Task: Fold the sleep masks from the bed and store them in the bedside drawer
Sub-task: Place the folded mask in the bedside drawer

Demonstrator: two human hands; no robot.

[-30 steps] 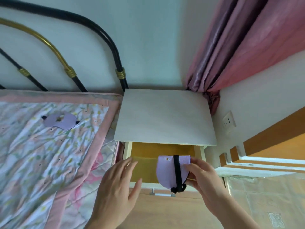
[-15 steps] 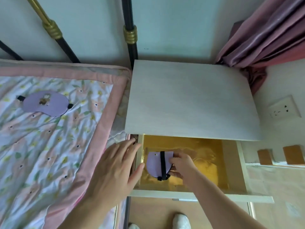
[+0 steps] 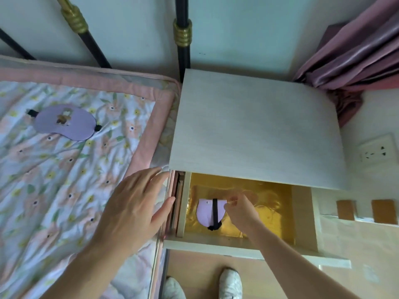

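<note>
Under the nightstand top point(image 3: 257, 128), right grip point(image 3: 241, 212) pinches folded mask point(image 3: 208, 213); left grip point(image 3: 133, 203) spread.

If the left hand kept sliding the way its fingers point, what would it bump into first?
Probably the nightstand: the left hand hovers over the bed edge, fingers aimed at its near corner. Height is unclear, so it might pass over.

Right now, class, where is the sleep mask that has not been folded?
In the head view, the unfolded mask lies flat on the floral quilt at upper left, beyond the left hand and left of the bedside table.
</note>
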